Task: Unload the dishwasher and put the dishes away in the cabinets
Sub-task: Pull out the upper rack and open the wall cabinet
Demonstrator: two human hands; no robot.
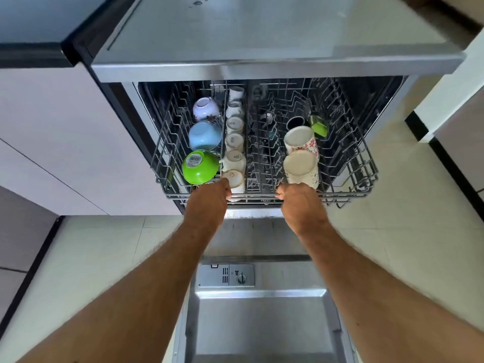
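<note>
Now both hands — left hand [209, 197] and right hand [301, 203] — grip the front rail of the upper dish rack [366, 163], fingers curled over it. Upturned bowls — a green bowl [200, 166] nearest — and mugs sit inside, above the open dishwasher door [262, 323].

Fingertips of left hand [209, 199] and right hand [301, 203] hidden over the front rail of the upper rack [348, 163]. Rear of rack lost in shadow beneath the countertop [262, 30]. Behind the flowered mugs [301, 142], a dark cup [295, 123] and green item [319, 125], possibly a small cup, partly screened. Below rack, door [262, 323] cut off at bottom edge. Printing on white cup [234, 141] bases too small to read.
</note>
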